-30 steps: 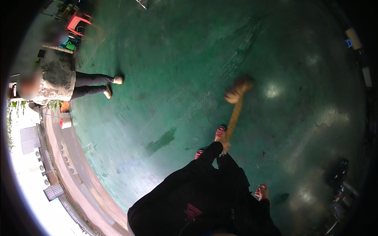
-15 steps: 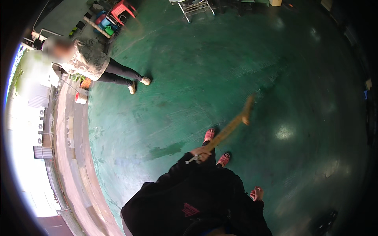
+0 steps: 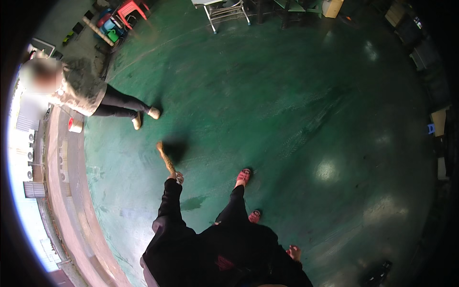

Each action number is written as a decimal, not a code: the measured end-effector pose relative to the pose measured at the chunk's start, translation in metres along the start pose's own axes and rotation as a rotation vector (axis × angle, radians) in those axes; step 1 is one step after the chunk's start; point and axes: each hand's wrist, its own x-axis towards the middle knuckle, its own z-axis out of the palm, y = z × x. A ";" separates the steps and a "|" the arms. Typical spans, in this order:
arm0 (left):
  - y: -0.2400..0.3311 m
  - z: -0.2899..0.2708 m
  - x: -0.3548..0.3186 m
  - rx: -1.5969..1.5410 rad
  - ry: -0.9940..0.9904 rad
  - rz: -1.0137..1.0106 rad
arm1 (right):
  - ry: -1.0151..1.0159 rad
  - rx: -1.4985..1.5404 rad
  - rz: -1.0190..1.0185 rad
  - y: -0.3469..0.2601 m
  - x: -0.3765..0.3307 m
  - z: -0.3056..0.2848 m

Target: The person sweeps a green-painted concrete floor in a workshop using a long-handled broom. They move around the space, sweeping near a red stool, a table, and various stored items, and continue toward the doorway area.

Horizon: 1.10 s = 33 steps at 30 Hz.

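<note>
My left hand (image 3: 178, 177), at the end of my stretched-out left arm, is closed around one end of a yellowish-brown stick (image 3: 167, 160). The stick points away from me and slants to the left, its far end above the green floor (image 3: 267, 129). A small silvery part shows at my fingers; its kind is too small to tell. Low at my right side, my right hand (image 3: 294, 253) has its fingers curled, and nothing shows in them. My feet in red sandals (image 3: 244, 177) are on the floor, one ahead of the other.
A person (image 3: 86, 91) in a patterned top and dark trousers stands at the far left, near a red-and-white bucket (image 3: 75, 125). A red stool (image 3: 130, 12) and a folding metal-legged table (image 3: 227, 12) stand at the back. A carton (image 3: 332, 8) is right of the table. Boxes line the right edge.
My left hand has swung the stick from ahead and right over to the left. My feet have changed position in a step. The other person now appears farther left in the view.
</note>
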 end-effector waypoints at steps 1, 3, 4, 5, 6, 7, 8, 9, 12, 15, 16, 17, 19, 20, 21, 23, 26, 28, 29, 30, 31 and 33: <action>0.007 0.018 0.031 -0.108 -0.104 0.002 | 0.055 -0.028 0.031 -0.008 -0.006 0.006; 0.010 0.067 0.087 -0.224 -0.217 -0.047 | 0.123 0.006 0.080 -0.020 -0.016 0.015; 0.007 0.098 0.112 -0.249 -0.255 -0.090 | 0.150 0.058 0.112 -0.024 -0.021 0.018; -0.014 0.134 0.135 -0.375 -0.157 -0.096 | 0.193 0.083 0.138 -0.025 -0.028 0.020; -0.028 0.171 0.157 -0.039 -0.120 -0.119 | 0.219 0.098 0.132 -0.021 -0.036 0.021; -0.048 0.207 0.174 0.035 -0.110 -0.148 | 0.245 0.160 0.185 -0.017 -0.044 0.020; -0.074 0.243 0.190 0.255 -0.019 -0.034 | 0.254 0.214 0.204 -0.009 -0.050 0.018; -0.095 0.278 0.204 0.470 0.023 -0.001 | 0.311 0.378 0.233 0.007 -0.066 0.019; -0.162 0.356 0.234 0.806 0.016 0.238 | 0.296 0.477 0.305 0.052 -0.091 0.019; -0.200 0.406 0.259 1.186 -0.154 0.276 | 0.471 0.616 0.543 0.093 -0.108 0.038; -0.215 0.417 0.263 1.230 -0.142 0.322 | 0.466 0.624 0.568 0.100 -0.109 0.045; -0.230 0.427 0.266 1.274 -0.131 0.371 | 0.464 0.627 0.585 0.106 -0.111 0.052; -0.264 0.445 0.268 1.415 -0.180 0.500 | 0.453 0.647 0.609 0.111 -0.111 0.065; -0.282 0.452 0.268 1.512 -0.237 0.577 | 0.451 0.656 0.616 0.111 -0.112 0.070; -0.298 0.455 0.266 1.620 -0.288 0.650 | 0.445 0.660 0.620 0.110 -0.112 0.075; -0.342 0.451 0.251 1.864 -0.354 0.649 | 0.429 0.665 0.623 0.109 -0.112 0.082; -0.410 0.422 0.202 2.042 -0.485 0.517 | 0.409 0.677 0.610 0.107 -0.111 0.091; -0.449 0.407 0.156 2.124 -0.676 0.378 | 0.397 0.691 0.590 0.108 -0.109 0.097; -0.464 0.399 0.130 2.004 -0.782 0.194 | 0.388 0.696 0.581 0.110 -0.108 0.100; -0.476 0.397 0.104 1.935 -0.793 -0.091 | 0.379 0.701 0.573 0.112 -0.108 0.104; -0.483 0.398 0.082 1.681 -0.914 -0.272 | 0.370 0.711 0.562 0.116 -0.110 0.108; -0.490 0.405 0.040 1.117 -0.873 -0.818 | 0.357 0.731 0.535 0.125 -0.113 0.116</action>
